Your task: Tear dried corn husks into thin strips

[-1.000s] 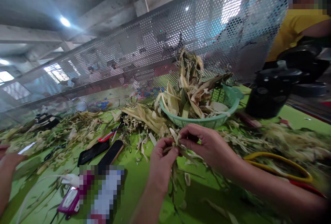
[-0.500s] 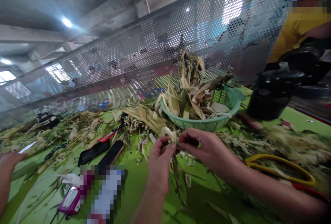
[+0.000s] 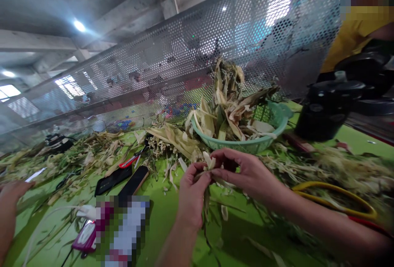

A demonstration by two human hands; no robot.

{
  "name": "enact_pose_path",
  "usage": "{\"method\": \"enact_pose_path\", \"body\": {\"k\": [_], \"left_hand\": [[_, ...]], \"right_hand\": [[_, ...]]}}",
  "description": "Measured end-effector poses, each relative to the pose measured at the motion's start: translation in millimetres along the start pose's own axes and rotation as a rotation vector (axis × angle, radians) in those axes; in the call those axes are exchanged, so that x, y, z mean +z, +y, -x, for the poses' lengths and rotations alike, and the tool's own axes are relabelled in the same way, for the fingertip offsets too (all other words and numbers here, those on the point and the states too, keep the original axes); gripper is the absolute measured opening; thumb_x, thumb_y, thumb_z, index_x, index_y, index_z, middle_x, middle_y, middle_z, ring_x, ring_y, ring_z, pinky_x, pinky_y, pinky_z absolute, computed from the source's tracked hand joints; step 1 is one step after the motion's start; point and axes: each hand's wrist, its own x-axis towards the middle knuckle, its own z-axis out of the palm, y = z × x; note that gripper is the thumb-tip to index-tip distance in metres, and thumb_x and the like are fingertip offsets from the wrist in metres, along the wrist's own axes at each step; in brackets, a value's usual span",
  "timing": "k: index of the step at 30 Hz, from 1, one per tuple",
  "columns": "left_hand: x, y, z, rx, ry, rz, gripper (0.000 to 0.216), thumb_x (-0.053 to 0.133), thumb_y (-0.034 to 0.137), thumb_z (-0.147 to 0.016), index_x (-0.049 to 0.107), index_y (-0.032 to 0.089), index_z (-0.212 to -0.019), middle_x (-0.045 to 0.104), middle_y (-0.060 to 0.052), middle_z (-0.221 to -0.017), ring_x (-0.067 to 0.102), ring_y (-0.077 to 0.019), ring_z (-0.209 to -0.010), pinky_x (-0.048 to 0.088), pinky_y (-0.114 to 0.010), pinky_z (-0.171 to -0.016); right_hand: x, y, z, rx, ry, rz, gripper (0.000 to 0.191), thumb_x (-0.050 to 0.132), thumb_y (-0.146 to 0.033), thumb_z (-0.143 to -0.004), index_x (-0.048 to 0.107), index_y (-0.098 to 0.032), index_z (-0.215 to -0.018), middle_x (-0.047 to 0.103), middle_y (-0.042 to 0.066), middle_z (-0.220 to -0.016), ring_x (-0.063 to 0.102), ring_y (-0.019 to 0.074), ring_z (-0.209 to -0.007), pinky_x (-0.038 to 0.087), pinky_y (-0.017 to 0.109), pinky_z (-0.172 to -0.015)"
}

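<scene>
The left hand (image 3: 191, 193) and the right hand (image 3: 243, 170) meet on a strip of pale husk (image 3: 209, 161) over a green bench (image 3: 163, 215).

Thumb and fingers of each are closed, pinching the strip between them, just this side of a green basket (image 3: 246, 148) heaped with dry husks (image 3: 221, 124). The basket stands toward the bench's far edge, below a perforated panel (image 3: 147, 61); a black canister (image 3: 323, 113) is over by the far right corner. A yellow loop (image 3: 314, 184) lies near the right forearm. Across to the left I see a red cutter (image 3: 129, 161), and at the left edge a co-worker's hand (image 3: 14, 191), its fingers too blurred to tell open from closed.
</scene>
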Motion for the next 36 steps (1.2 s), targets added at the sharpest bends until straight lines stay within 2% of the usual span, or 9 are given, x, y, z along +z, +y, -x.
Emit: {"method": "enact_pose_path", "body": {"k": [5, 9, 13, 16, 21, 26, 29, 33, 36], "left_hand": [[0.2, 6.1, 0.5, 0.051, -0.029, -0.16, 0.022, 0.077, 0.026, -0.067, 0.066, 0.016, -0.084, 0.064, 0.0, -0.078, 0.057, -0.0107, -0.073, 0.044, -0.023, -0.072], [-3.3, 11.8, -1.4, 0.041, -0.099, -0.231, 0.023, 0.079, 0.025, -0.065, 0.067, 0.016, -0.082, 0.062, 0.0, -0.074, 0.054, -0.0111, -0.072, 0.042, -0.023, -0.07], [-5.3, 11.6, -4.3, 0.05, -0.026, -0.101, 0.025, 0.079, 0.025, -0.065, 0.065, 0.016, -0.084, 0.064, -0.001, -0.08, 0.056, -0.0124, -0.078, 0.043, -0.026, -0.078], [-5.9, 8.1, -5.1, 0.063, 0.006, -0.004, 0.024, 0.077, 0.024, -0.068, 0.063, 0.017, -0.086, 0.064, -0.001, -0.085, 0.057, -0.0126, -0.082, 0.043, -0.026, -0.082], [-4.6, 2.6, -1.8, 0.047, -0.043, 0.089, 0.024, 0.074, 0.024, -0.073, 0.061, 0.019, -0.092, 0.063, 0.0, -0.092, 0.058, -0.0119, -0.088, 0.043, -0.026, -0.085], [-2.5, 2.0, 0.1, -0.025, -0.102, 0.138, 0.026, 0.073, 0.025, -0.076, 0.057, 0.019, -0.096, 0.064, -0.001, -0.09, 0.059, -0.012, -0.081, 0.045, -0.025, -0.076], [-2.8, 2.6, -1.3, -0.007, -0.091, 0.129, 0.024, 0.073, 0.023, -0.075, 0.058, 0.019, -0.094, 0.064, -0.001, -0.09, 0.059, -0.0115, -0.08, 0.045, -0.025, -0.077], [-4.2, 2.2, -2.8, 0.053, -0.035, 0.082, 0.02, 0.074, 0.02, -0.073, 0.061, 0.018, -0.088, 0.064, 0.0, -0.085, 0.058, -0.011, -0.079, 0.045, -0.025, -0.079], [-6.3, 0.9, -2.8, 0.028, -0.047, 0.026, 0.017, 0.073, 0.019, -0.071, 0.064, 0.017, -0.086, 0.064, 0.0, -0.083, 0.058, -0.0113, -0.079, 0.045, -0.025, -0.079]], "right_hand": [[-0.4, 6.6, -1.0, -0.022, 0.055, 0.044, 0.013, 0.066, -0.032, -0.079, 0.063, -0.019, -0.08, 0.064, 0.0, -0.073, 0.057, 0.0162, -0.07, 0.046, 0.026, -0.064], [-0.5, 4.8, 0.4, -0.027, 0.063, 0.09, 0.012, 0.066, -0.032, -0.08, 0.065, -0.02, -0.079, 0.065, 0.0, -0.072, 0.058, 0.0164, -0.069, 0.046, 0.026, -0.063], [-0.8, -2.0, 1.1, -0.009, 0.032, 0.022, 0.02, 0.061, -0.038, -0.084, 0.067, -0.02, -0.091, 0.069, 0.002, -0.082, 0.062, 0.0171, -0.074, 0.048, 0.026, -0.066], [-0.2, -3.1, 1.6, -0.011, 0.03, 0.081, 0.017, 0.062, -0.036, -0.084, 0.067, -0.02, -0.086, 0.069, 0.002, -0.078, 0.061, 0.0171, -0.072, 0.047, 0.026, -0.063], [2.1, 2.0, 3.9, -0.058, 0.051, 0.186, 0.01, 0.061, -0.029, -0.085, 0.066, -0.02, -0.083, 0.068, 0.001, -0.078, 0.06, 0.0159, -0.071, 0.046, 0.026, -0.065], [4.2, 5.7, 6.0, -0.086, 0.038, 0.245, 0.009, 0.059, -0.025, -0.086, 0.064, -0.02, -0.08, 0.066, 0.001, -0.077, 0.059, 0.0158, -0.071, 0.044, 0.027, -0.065], [3.7, 4.9, 5.1, -0.058, 0.025, 0.196, 0.011, 0.059, -0.027, -0.086, 0.063, -0.02, -0.08, 0.066, 0.002, -0.076, 0.059, 0.0164, -0.07, 0.045, 0.027, -0.064], [0.4, 0.6, 1.6, 0.003, -0.018, -0.007, 0.02, 0.063, -0.037, -0.084, 0.063, -0.019, -0.093, 0.067, 0.004, -0.081, 0.06, 0.0183, -0.075, 0.048, 0.028, -0.064], [-0.5, -1.1, -0.2, 0.024, -0.012, -0.074, 0.025, 0.065, -0.039, -0.082, 0.064, -0.019, -0.096, 0.068, 0.004, -0.083, 0.061, 0.0186, -0.076, 0.049, 0.029, -0.067]]}}
